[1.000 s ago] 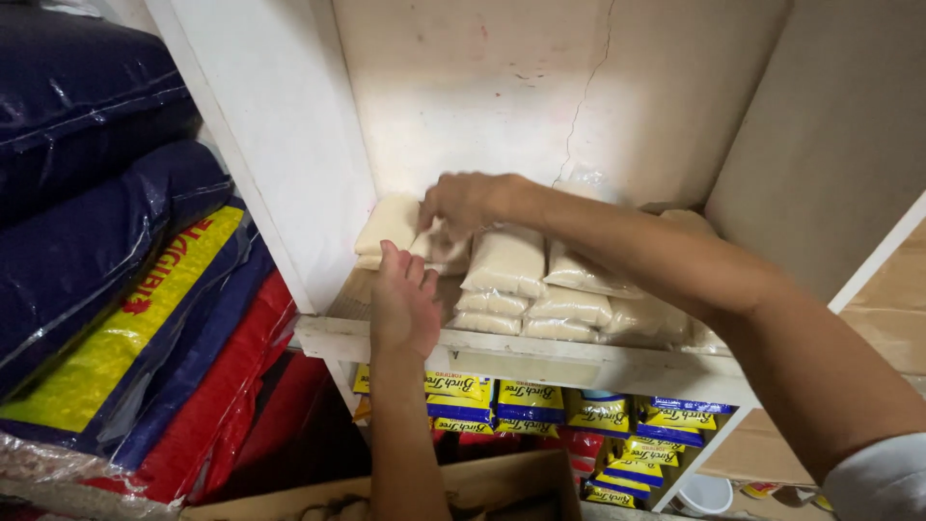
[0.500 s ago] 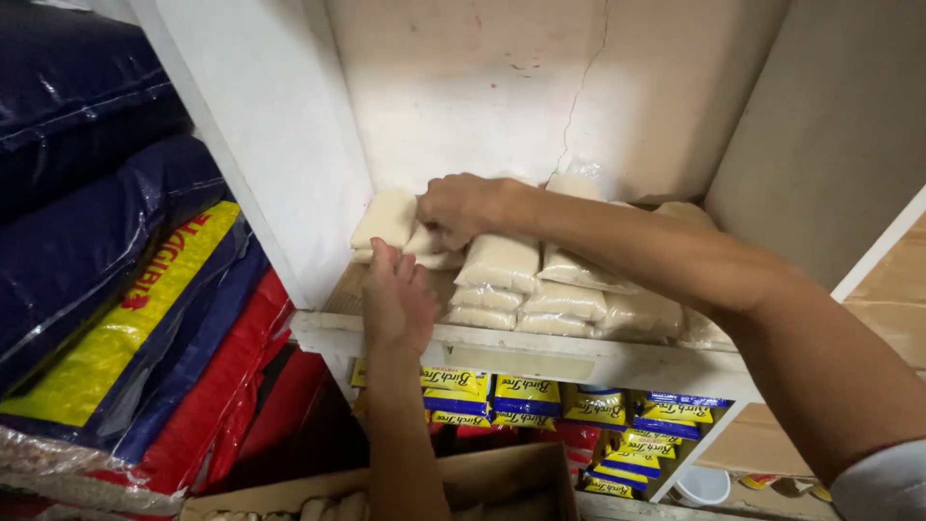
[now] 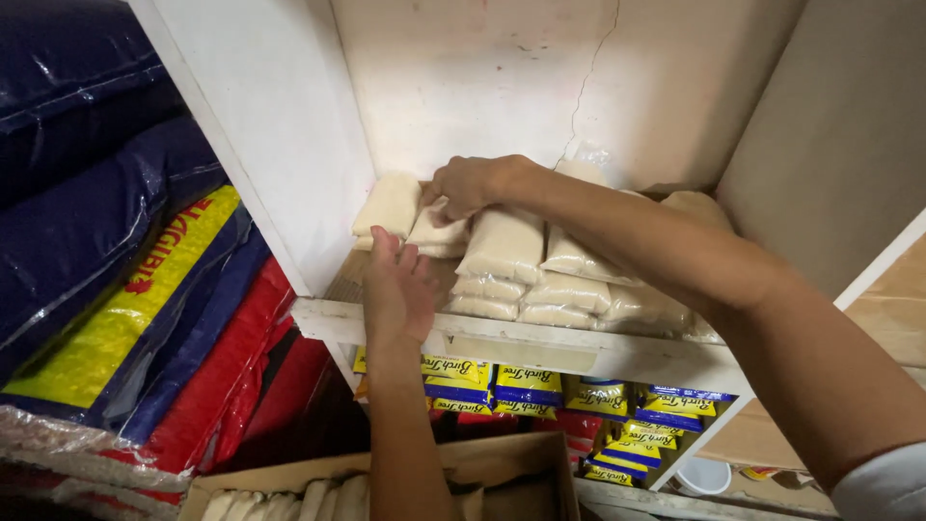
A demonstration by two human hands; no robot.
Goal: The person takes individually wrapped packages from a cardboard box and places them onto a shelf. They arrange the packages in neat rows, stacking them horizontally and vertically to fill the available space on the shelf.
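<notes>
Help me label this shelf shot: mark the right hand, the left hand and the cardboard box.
right hand [image 3: 473,185], head view, on the knuckles.
left hand [image 3: 397,294], head view, back of the hand.
cardboard box [image 3: 386,461], head view, top rim.

White wooden shelf [image 3: 540,349]: stacked clear packets of pale grain [image 3: 540,280] on board, filling middle and right.

Under the right hand [image 3: 470,185] lies a flat, clear pouch of pale cream grain [image 3: 434,232], with a like pouch [image 3: 388,204] just left of it above the left hand [image 3: 397,289], and stacked pouches of the same kind [image 3: 540,280] to the right. Below both hands stand small yellow-and-blue packets [image 3: 529,384] in a row. Left of the left hand lie big sacks: dark blue [image 3: 87,174], yellow [image 3: 125,309] and red [image 3: 227,367].
</notes>
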